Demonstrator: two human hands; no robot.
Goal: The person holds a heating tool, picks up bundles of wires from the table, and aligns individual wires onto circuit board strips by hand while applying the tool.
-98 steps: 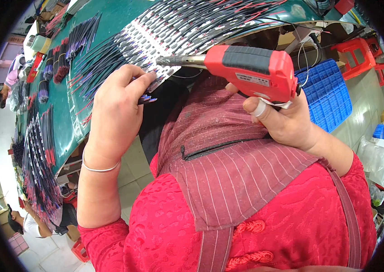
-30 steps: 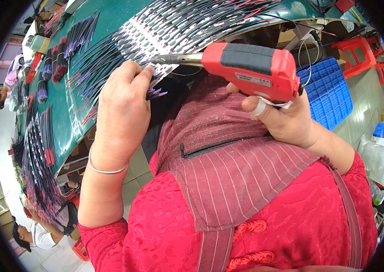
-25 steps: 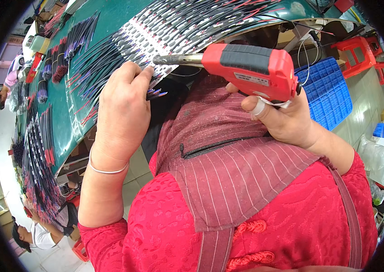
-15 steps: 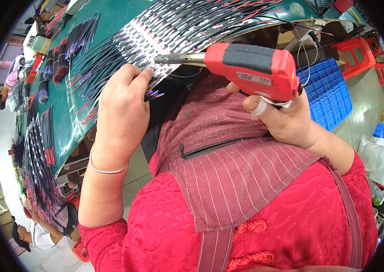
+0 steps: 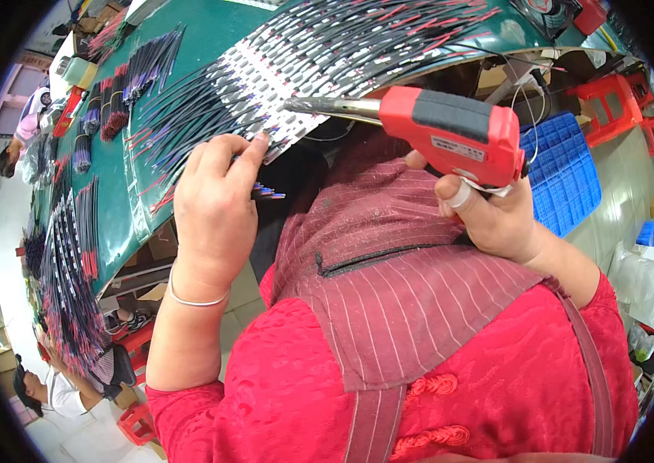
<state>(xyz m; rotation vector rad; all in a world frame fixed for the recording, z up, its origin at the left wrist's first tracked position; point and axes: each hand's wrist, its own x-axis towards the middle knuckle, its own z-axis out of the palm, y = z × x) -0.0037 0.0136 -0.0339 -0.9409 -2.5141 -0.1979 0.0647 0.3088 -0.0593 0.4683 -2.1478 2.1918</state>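
Since the earlier frame, the left hand [image 5: 217,207], the right hand [image 5: 501,226] and the red tool [image 5: 458,116] have been shifted rightward and slightly down; the wires [image 5: 188,108] are displaced likewise, so camera movement is probably included. The tool's metal tip is held over the white strips [image 5: 254,77] on the bench [image 5: 211,37], at upper centre. Apparently the wires are being worked with the tip; steady aim seems called for. The tool is gripped firmly by the right hand; the left is half curled, its hold hidden.
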